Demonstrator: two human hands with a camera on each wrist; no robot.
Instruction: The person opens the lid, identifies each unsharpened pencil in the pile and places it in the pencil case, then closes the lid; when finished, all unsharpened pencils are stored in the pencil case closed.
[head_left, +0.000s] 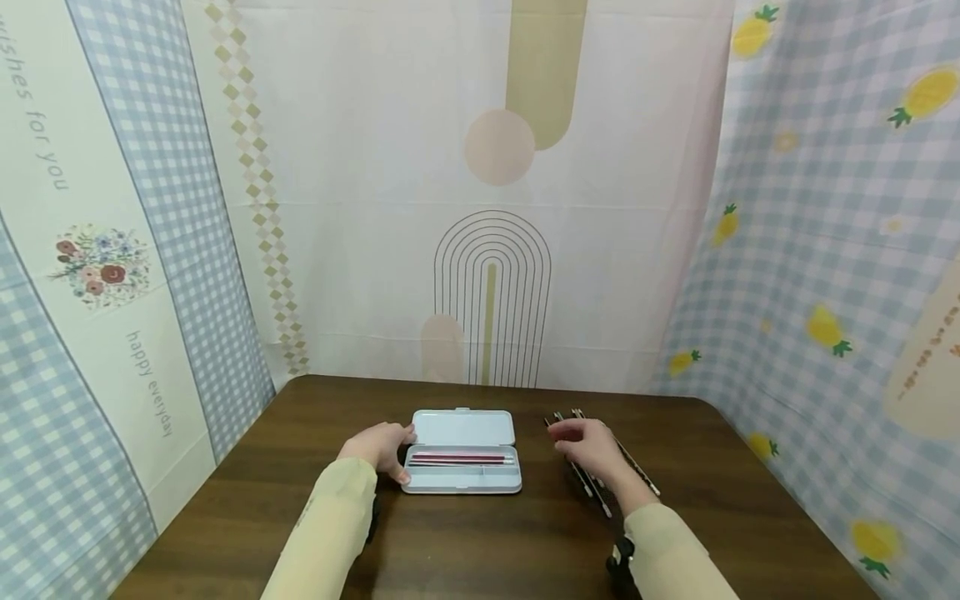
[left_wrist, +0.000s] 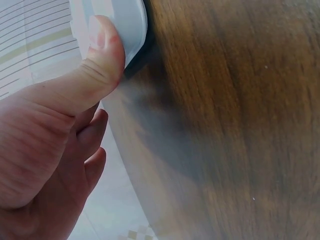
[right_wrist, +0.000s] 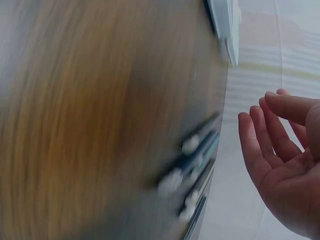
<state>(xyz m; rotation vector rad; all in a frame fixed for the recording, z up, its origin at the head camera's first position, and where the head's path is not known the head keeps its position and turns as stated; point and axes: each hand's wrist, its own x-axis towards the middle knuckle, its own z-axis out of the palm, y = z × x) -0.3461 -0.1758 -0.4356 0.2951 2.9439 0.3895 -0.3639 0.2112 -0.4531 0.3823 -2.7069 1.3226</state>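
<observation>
A white pencil case (head_left: 442,481) lies with its lid (head_left: 463,427) folded back, and a few red pencils (head_left: 459,460) are in its rear compartment. My left hand (head_left: 377,447) holds the case's left end between thumb and fingers; in the left wrist view the thumb (left_wrist: 102,62) presses on the case's edge (left_wrist: 134,25). On the right, my right hand (head_left: 592,450) is over several dark pencils (head_left: 637,467), fingers loosely bent. In the right wrist view the hand (right_wrist: 287,160) holds nothing, apart from the pencils (right_wrist: 200,155), whose ends look blurred.
The brown wooden table (head_left: 480,550) has a rounded back edge against a printed white curtain (head_left: 360,250). Checked cloths hang at both sides, the right one (head_left: 810,275) with pineapples.
</observation>
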